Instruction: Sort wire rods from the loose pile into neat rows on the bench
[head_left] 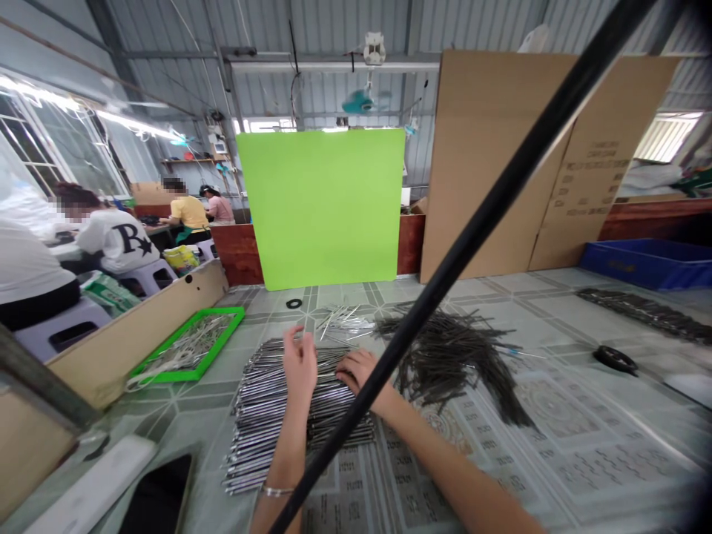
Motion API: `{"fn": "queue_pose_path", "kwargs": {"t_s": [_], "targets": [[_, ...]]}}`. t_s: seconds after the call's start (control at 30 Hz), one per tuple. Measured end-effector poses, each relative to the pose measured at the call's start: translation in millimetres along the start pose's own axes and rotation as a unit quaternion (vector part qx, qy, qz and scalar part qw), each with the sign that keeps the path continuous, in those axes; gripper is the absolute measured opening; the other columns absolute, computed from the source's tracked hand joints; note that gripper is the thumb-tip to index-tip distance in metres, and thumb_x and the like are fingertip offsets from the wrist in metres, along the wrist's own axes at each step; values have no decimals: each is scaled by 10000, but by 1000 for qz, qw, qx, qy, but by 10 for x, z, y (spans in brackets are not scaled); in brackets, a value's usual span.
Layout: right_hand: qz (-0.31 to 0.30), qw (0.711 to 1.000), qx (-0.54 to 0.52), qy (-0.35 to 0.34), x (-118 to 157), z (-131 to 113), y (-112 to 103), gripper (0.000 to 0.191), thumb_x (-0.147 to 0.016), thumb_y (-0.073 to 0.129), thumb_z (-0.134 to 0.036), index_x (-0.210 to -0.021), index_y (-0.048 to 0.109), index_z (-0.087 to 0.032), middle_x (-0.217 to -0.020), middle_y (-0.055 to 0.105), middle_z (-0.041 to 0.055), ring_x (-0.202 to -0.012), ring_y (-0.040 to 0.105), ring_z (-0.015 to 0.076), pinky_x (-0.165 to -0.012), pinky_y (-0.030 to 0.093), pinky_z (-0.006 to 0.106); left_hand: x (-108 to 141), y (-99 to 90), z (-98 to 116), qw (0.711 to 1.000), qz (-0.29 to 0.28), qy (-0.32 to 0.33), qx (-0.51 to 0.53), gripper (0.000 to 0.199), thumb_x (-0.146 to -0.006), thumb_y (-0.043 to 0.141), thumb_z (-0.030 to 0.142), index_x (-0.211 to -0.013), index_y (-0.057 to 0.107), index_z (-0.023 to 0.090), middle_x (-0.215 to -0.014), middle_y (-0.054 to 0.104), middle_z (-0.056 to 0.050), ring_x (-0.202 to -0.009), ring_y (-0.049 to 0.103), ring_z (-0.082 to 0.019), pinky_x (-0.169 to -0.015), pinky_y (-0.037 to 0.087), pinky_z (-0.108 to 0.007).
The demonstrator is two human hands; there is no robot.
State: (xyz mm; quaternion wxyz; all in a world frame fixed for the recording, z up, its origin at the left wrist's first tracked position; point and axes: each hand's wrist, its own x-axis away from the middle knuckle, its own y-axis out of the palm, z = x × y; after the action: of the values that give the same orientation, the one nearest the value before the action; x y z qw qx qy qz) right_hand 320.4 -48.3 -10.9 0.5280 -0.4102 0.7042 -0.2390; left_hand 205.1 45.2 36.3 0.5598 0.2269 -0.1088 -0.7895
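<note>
Many thin metal rods [256,415] lie side by side in a wide layer on the patterned table. Over the upper middle of this layer is my left hand [300,360], fingers bent and pointing away; whether anything is between them is too small to tell. My right hand [359,368] rests at the upper right part of the rods, its fingers curled down onto them, the fingertips partly hidden. Just beyond the hands lies a small loose group of shiny silver pieces [348,326]. To the right spreads a heap of dark thin rods [450,348].
A green tray [238,326] with pale strips stands left. A phone [159,493] lies front left. A black bar [467,252] crosses the view diagonally. A green board [328,208], cardboard [489,163] and blue bin [639,267] stand behind. Several people sit at the far left.
</note>
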Motion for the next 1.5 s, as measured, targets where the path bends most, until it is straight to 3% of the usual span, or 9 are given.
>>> {"fn": "queue_pose_path", "kwargs": {"t_s": [0.17,0.3,0.47,0.67,0.8,0.93,1.1,1.33,1.5], "targets": [[-27,999,19,-2,47,22,44,149,-816,573,-273,-931,650,-219,-951,632,47,-911,519,208,-793,414,357,125,72,-104,963,-142,14,-230,248,-656,693,232,-892,615,234,-576,528,24,-564,502,-157,-541,309,-193],[-12,1000,10,-3,84,76,79,288,-805,576,-252,-1088,607,-206,-991,628,74,-914,514,218,-796,432,371,156,113,-183,933,-167,15,-318,240,-687,661,284,-918,607,247,-624,544,-5,-700,552,-217,-616,335,-223],[33,998,-44,4,83,174,23,142,-835,513,-221,-911,629,-192,-900,618,58,-877,531,192,-801,441,356,139,85,-248,908,-182,30,-377,222,-731,615,333,-934,588,250,-652,556,-17,-725,563,-228,-660,349,-243],[94,992,-19,78,101,545,-67,191,-870,440,-212,-952,609,-177,-930,630,69,-903,551,193,-839,430,370,131,65,-308,870,-208,68,-441,187,-783,552,362,-920,585,240,-659,557,-26,-678,557,-219,-667,339,-258],[37,986,77,142,82,709,27,253,-834,465,-163,-1048,598,-168,-1017,622,90,-953,551,204,-848,422,354,129,67,-341,850,-223,101,-467,186,-811,515,362,-936,585,243,-671,568,-31,-682,558,-215,-670,347,-265],[-47,964,176,195,-93,670,156,265,-813,534,-272,-1049,621,-188,-1051,613,97,-1005,531,241,-824,424,357,135,69,-364,833,-237,139,-480,215,-830,486,359,-980,581,238,-695,596,-42,-714,556,-219,-680,352,-276],[-49,951,208,223,-316,543,223,220,-852,456,-203,-915,657,-141,-1007,622,132,-970,544,244,-792,419,339,141,66,-343,810,-248,175,-502,226,-854,441,327,-1005,572,223,-727,614,-44,-756,562,-207,-717,380,-289],[-92,925,273,249,-233,587,119,273,-888,383,-193,-1005,617,-115,-1046,599,168,-1025,507,262,-808,385,347,149,95,-276,773,-248,178,-557,254,-874,403,302,-1071,533,209,-760,626,-17,-792,578,-174,-766,418,-284],[-124,935,236,234,-172,630,12,212,-842,494,-254,-989,626,-176,-1085,586,107,-1058,476,247,-842,369,328,199,134,-265,753,-266,200,-568,243,-877,408,292,-1070,522,197,-779,633,-29,-802,581,-187,-745,422,-288]]}}
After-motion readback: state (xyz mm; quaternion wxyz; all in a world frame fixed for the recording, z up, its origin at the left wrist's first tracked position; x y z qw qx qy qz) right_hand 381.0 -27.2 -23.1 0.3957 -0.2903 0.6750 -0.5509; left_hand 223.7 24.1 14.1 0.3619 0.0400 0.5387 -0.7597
